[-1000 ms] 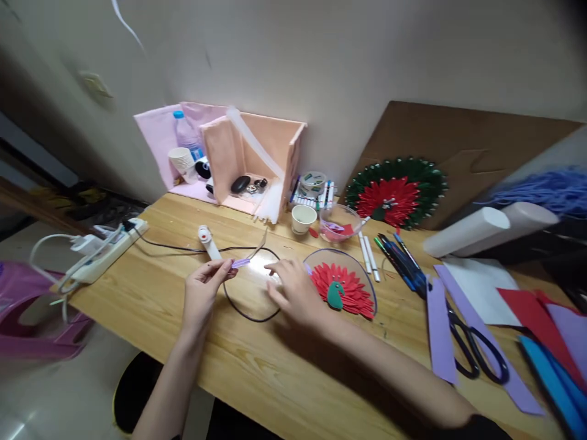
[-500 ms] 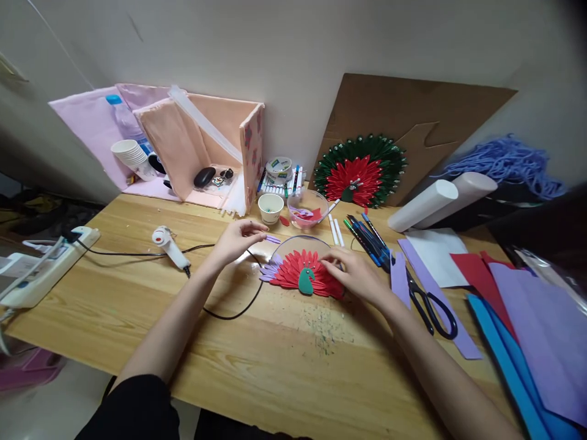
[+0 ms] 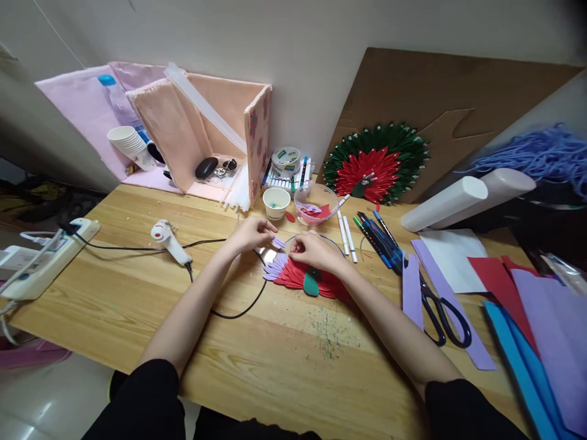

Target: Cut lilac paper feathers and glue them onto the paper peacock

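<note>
A fan-shaped craft piece with red petals (image 3: 293,274), lilac petals (image 3: 274,267) on its left and a green bird-shaped piece (image 3: 311,283) at its front lies on the table. Over its upper part is my right hand (image 3: 316,252), fingertips pinched together above the red petals; what they hold, if anything, is too small to make out. My left hand (image 3: 252,235) hovers up and left of the fan, thumb and fingers drawn together. Small lilac strips (image 3: 278,242) lie right by its fingertips. A clear round sheet edge shows behind the fan, partly covered by my right hand.
A paper cup (image 3: 276,203) and clear bowl (image 3: 316,205) with foam scraps stand behind. Left lies a glue gun (image 3: 169,241), its black cable looping near the fan. Pens (image 3: 378,238), black scissors (image 3: 444,318) and coloured sheets (image 3: 550,330) are right. A finished green-red fan (image 3: 376,165) leans on cardboard.
My right hand has moved left across the fan, from its right side to over its middle, and its fingers have closed into a pinch. The head view has tipped down slightly.
</note>
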A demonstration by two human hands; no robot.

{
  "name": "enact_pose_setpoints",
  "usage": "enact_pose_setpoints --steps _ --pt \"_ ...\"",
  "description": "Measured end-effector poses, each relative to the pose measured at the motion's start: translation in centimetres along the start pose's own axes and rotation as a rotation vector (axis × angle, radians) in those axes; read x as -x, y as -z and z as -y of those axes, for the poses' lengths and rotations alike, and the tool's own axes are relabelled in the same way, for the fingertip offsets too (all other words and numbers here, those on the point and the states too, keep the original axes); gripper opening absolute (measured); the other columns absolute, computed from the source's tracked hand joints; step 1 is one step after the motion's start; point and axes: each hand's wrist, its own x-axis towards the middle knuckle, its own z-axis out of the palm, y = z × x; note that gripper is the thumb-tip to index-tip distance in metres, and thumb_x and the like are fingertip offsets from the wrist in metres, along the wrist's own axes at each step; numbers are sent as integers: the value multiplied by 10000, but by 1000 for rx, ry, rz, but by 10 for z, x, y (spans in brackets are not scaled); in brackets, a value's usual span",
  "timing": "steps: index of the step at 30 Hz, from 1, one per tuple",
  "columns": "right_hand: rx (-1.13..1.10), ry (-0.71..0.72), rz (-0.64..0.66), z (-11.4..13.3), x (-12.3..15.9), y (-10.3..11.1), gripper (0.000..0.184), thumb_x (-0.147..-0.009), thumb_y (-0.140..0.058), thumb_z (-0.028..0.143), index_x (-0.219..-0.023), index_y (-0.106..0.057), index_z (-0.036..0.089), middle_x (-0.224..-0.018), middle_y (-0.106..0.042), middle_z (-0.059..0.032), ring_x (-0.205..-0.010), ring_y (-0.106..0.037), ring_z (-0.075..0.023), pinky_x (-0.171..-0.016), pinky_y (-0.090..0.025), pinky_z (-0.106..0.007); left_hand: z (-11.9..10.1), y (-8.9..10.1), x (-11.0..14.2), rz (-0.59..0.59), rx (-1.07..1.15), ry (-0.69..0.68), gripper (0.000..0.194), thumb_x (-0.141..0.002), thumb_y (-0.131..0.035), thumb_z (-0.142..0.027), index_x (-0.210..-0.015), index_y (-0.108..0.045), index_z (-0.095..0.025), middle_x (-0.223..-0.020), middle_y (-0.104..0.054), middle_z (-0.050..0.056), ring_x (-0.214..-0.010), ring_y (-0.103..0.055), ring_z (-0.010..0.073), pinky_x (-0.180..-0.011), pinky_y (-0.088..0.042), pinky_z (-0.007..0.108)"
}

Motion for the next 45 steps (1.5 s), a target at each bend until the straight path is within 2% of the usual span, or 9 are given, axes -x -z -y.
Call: enact_pose_setpoints --steps 7,14,23,29,45 --pt "-18 -7 56 -1 -1 1 51 -697 -574 161 -656 -600 179 -716 -654 -26 -674 -549 -153 -655 -374 -269 9 -7 -8 64 -18 9 142 -701 -619 -100 -837 -656 -87 -669 -675 49 -609 -624 118 -577 -481 215" --pt "-3 -7 45 -2 -1 -2 11 -678 -597 175 -668 -593 176 -737 -645 -32 -707 -543 -163 -701 -373 -289 9 -3 -9 48 -40 12 138 -724 -598 -92 -853 -645 -81 -702 -688 70 -612 -636 123 -543 -483 205" --pt "-88 19 101 -7 -3 -2 37 -686 -563 186 -666 -592 173 -714 -652 -16 -652 -554 -134 -630 -387 -255 14 -8 -11 62 -103 -37 148 -734 -599 -116 -869 -653 -90 -760 -707 86 -665 -655 138 -552 -485 204" --pt "-212 13 149 -19 -4 -6 78 -682 -547 200 -712 -610 165 -707 -653 -20 -633 -573 -134 -583 -405 -244 10 -16 -8 112 -158 -76 177 -738 -585 -129 -896 -656 -95 -816 -709 91 -708 -656 139 -597 -484 203" --pt "-257 33 159 -23 -5 -5 70 -677 -550 199 -704 -605 167 -702 -641 -11 -624 -564 -122 -585 -421 -228 8 -23 -8 187 -280 -144 176 -736 -541 -128 -865 -659 -106 -814 -707 73 -717 -638 144 -639 -475 222"
